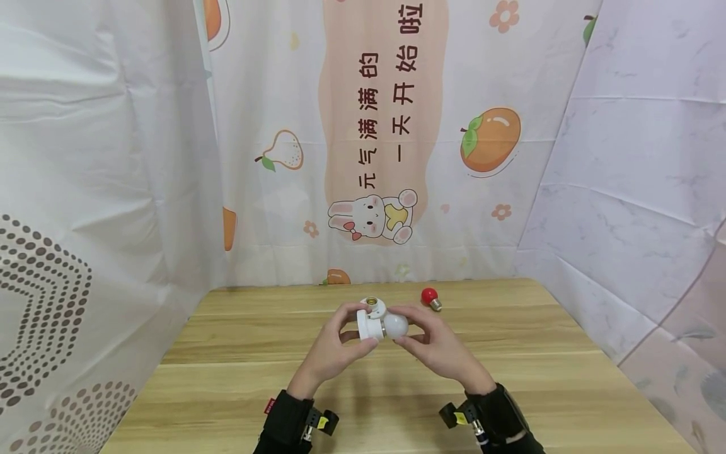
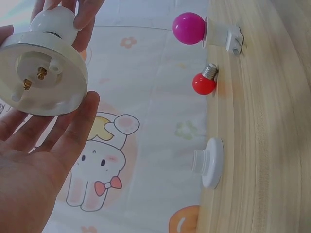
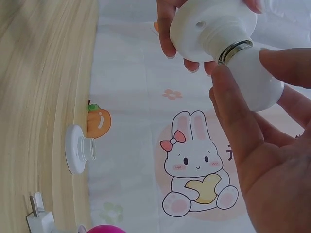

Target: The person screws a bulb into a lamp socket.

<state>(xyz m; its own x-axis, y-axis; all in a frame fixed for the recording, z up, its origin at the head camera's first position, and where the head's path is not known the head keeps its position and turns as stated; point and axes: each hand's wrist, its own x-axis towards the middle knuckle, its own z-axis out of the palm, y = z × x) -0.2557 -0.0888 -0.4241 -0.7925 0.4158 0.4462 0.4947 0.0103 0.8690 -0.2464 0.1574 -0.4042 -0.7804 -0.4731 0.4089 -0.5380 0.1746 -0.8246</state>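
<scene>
My left hand [image 1: 334,343] grips a white lamp holder [image 1: 365,326] by its round base, whose hollow underside with two brass screws faces the left wrist camera. In my right hand [image 1: 437,347] is a white light bulb [image 1: 397,326], pinched between thumb and fingers. The bulb sits in the holder's mouth, and a ring of its metal collar [image 3: 235,50] shows between the two. Both hands are raised over the wooden table [image 1: 238,372]. Just behind the held parts, a second white lamp holder [image 2: 214,162] stands on the table with its socket facing up.
A small red bulb [image 1: 430,295] lies near the table's back edge. Beside it in the left wrist view are a magenta bulb [image 2: 188,28] and a white plug-in socket [image 2: 235,40]. A printed curtain [image 1: 272,208] hangs behind the table.
</scene>
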